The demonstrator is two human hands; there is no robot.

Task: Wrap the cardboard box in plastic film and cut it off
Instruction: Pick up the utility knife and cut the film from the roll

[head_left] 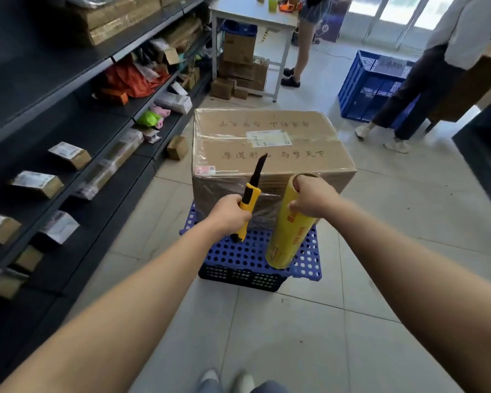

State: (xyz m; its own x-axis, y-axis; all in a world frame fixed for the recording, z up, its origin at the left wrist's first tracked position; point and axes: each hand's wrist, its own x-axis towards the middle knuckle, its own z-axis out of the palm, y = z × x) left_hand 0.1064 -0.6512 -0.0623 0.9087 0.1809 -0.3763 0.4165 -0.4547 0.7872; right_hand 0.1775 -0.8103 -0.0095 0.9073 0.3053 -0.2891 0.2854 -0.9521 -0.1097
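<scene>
Box [270, 154] apparently atop crate [238, 275], shelves [68, 123] at left

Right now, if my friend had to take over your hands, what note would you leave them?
Left hand: grips the yellow knife, blade out, pointing up.
Right hand: holds the top of the film roll, which stands tilted over the blue pallet.
Cardboard box: on the pallet, film already around its sides. A strip of film runs from box to roll.
Left to do: cut that strip, probably close to the roll.
</scene>
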